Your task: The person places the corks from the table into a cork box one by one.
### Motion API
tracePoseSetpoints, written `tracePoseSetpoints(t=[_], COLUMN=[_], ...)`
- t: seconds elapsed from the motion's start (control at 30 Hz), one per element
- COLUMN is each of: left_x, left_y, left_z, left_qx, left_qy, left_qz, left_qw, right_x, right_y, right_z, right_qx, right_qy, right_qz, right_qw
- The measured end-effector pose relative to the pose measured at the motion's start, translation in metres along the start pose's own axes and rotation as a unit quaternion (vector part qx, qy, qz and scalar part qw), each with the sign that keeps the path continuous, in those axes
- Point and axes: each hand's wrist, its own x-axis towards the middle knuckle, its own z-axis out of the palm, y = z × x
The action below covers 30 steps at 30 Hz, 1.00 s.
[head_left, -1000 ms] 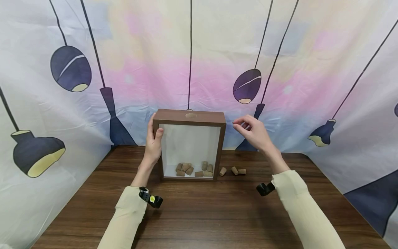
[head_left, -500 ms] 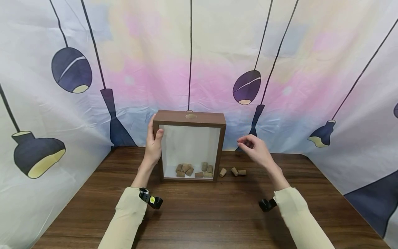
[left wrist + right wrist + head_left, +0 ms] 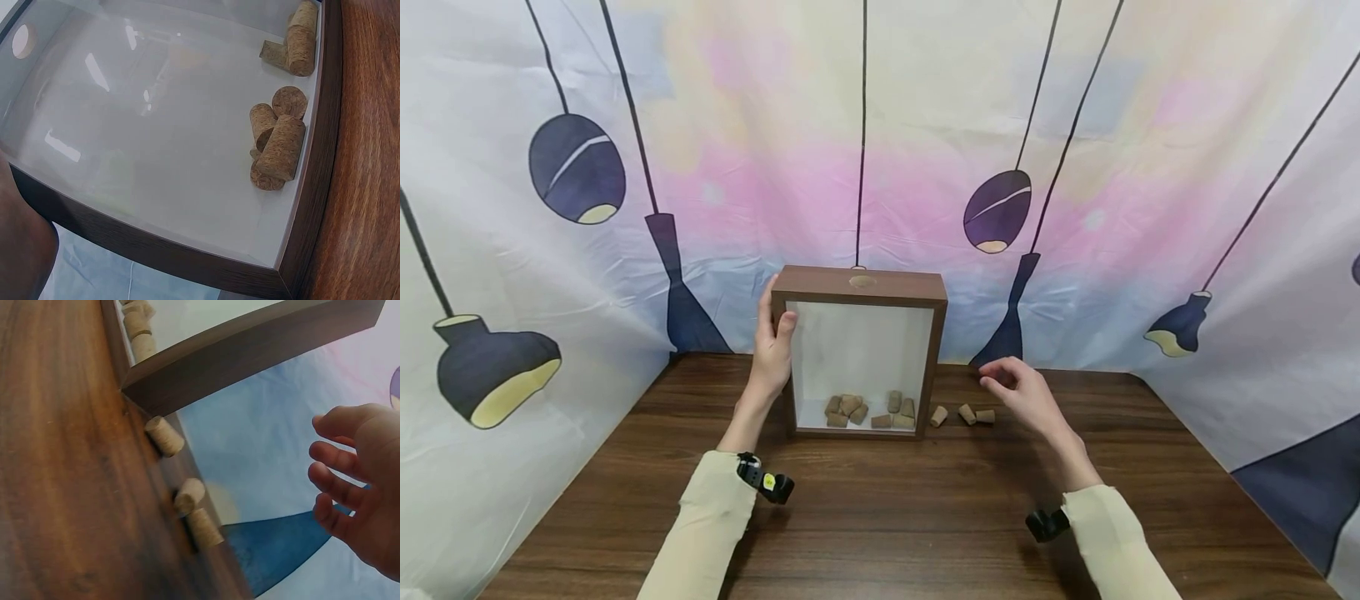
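Note:
A brown-framed shadow box [image 3: 820, 282] with a clear front and a round hole in its top stands upright on the table. My left hand [image 3: 771, 358] grips its left side, thumb at the front edge. Several corks [image 3: 847, 407] lie in two small piles on the box's floor; the left wrist view shows these corks [image 3: 281, 147] up close. To the right of the box, 3 loose corks [image 3: 967, 414] rest on the table. My right hand [image 3: 1024, 396] hovers just above and right of them, fingers loosely bent with nothing between them; in the right wrist view these fingers [image 3: 337, 456] are apart.
The dark wooden table [image 3: 880, 517] extends in front of the box and to both sides. Close behind hangs a pastel cloth backdrop [image 3: 910, 192] printed with lamps. Each wrist carries a small black camera, such as the right camera [image 3: 1047, 525].
My right hand has come down from beside the box's top corner to just above the loose corks. The left hand, the box and the corks stay where they were.

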Motion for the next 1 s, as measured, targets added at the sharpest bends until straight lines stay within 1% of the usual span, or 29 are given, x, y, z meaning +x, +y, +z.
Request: tracePoseSetpoints(t=[0.2,0.27,0.4,0.57,0.73,0.87,1.0], left_x=[-0.003,-0.004,-0.003,-0.001,0.000,0.001,0.000], left_y=[0.000,0.000,0.001,0.001,0.001,0.000,0.000], left_z=[0.001,0.001,0.001,0.001,0.001,0.001,0.000], left_qx=[0.010,0.010,0.006,0.002,-0.001,-0.003,-0.002], left_qy=[-0.009,-0.009,-0.010,-0.012,-0.006,-0.004,-0.005], left_qz=[-0.016,-0.019,-0.017,-0.016,-0.009,-0.003,-0.007], left_qw=[0.9998,0.9997,0.9998,0.9998,0.9999,1.0000,1.0000], right_x=[-0.015,-0.018,-0.020,-0.021,-0.023,-0.023,-0.023], right_y=[0.017,0.023,0.031,0.041,0.051,0.057,0.062], right_z=[0.009,0.013,0.018,0.021,0.022,0.024,0.028], right_qx=[0.009,0.009,0.009,0.005,-0.003,-0.004,0.000], right_qy=[0.001,-0.003,-0.016,-0.031,-0.046,-0.068,-0.091], right_qz=[0.037,0.052,0.067,0.080,0.088,0.090,0.093], right_qw=[0.9993,0.9986,0.9976,0.9963,0.9950,0.9936,0.9915])
